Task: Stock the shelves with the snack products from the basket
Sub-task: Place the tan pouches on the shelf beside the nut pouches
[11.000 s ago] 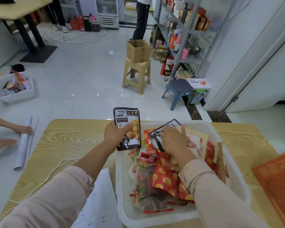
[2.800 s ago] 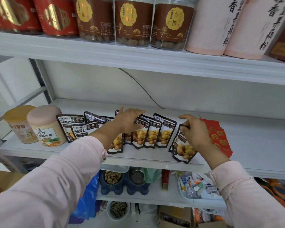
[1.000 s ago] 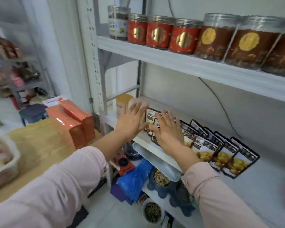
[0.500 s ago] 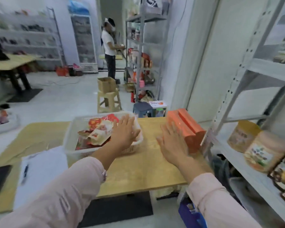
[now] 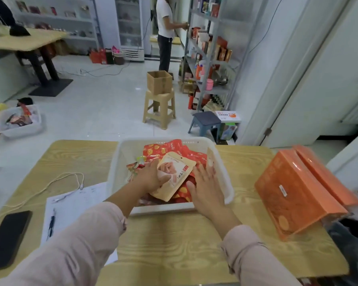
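The left hand (image 5: 151, 178) covers the left part of the beige pouch (image 5: 175, 176). The red packets (image 5: 167, 148) lie partly hidden beneath. The left edge cuts the phone (image 5: 7, 238); the orange boxes (image 5: 293, 195) are blurred.

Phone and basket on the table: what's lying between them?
In the head view, a white paper sheet with a pen on it lies between the black phone and the white basket; a white cable loops nearby.
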